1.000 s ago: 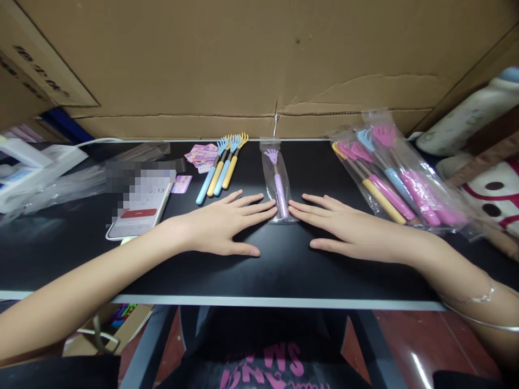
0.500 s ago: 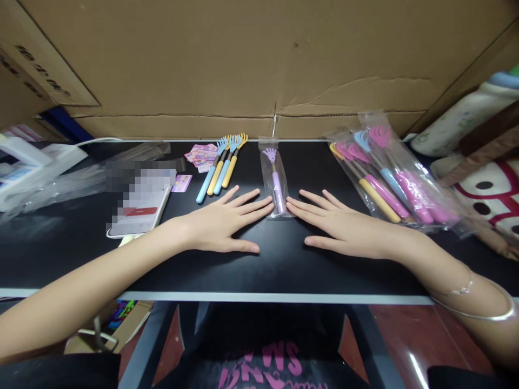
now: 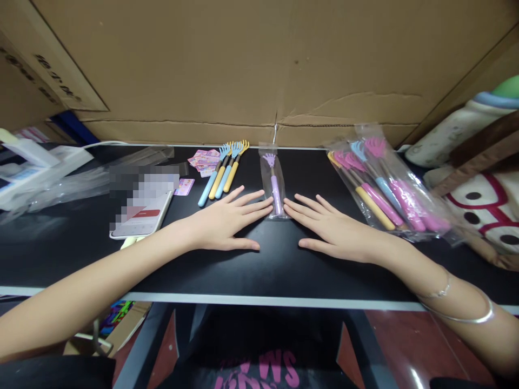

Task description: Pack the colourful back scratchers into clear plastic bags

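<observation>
A purple back scratcher (image 3: 276,189) with a hand-shaped head lies in a clear plastic bag on the black table (image 3: 243,275). My left hand (image 3: 227,221) rests flat with fingers spread, its fingertips at the bag's left edge. On the other side my right hand (image 3: 330,227) also lies flat and spread, fingertips at the bag's right edge. Beyond my left hand are several unwrapped blue and yellow back scratchers (image 3: 223,173). To the right, several bagged back scratchers (image 3: 385,186) in pink, blue and yellow lie together.
Small printed cards (image 3: 204,161) lie left of the loose scratchers. A phone (image 3: 148,210) and crumpled clear bags (image 3: 93,175) are farther left, near a white device (image 3: 48,167). Cardboard (image 3: 194,65) stands along the back. A bottle (image 3: 450,129) and a patterned bag (image 3: 486,210) stand at right.
The view has shifted slightly. My right hand has moved a little to the left, nearer the bagged purple scratcher; my left hand stays in place.
</observation>
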### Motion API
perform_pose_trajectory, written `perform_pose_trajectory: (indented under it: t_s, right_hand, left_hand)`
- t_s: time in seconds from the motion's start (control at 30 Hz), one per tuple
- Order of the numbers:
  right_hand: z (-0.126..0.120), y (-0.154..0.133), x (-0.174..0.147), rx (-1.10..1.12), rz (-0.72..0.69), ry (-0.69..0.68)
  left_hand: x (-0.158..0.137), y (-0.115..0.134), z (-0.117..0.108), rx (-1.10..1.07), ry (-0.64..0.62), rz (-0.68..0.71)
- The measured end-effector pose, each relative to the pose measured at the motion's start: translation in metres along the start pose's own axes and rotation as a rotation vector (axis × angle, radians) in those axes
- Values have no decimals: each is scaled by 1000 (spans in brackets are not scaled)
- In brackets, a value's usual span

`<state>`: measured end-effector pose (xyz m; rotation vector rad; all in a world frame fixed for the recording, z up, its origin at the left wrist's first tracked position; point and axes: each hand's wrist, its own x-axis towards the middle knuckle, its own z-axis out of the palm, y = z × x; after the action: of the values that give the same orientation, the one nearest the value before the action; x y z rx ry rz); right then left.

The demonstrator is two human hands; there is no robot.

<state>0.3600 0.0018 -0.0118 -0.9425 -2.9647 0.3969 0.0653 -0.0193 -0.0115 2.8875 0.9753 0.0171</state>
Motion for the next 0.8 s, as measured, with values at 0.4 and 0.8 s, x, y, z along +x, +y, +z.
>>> perform_pose_trajectory:
  t_s: [0.4,0.8]
  right_hand:
    - [-5,-2,-1,-6,-32,-19]
    - [-6,-7,-5,26,-19,-96]
  left_hand:
    - [0,-2,1,-33,-43,-11]
    - [-2,4,-5,-29,-65,-10]
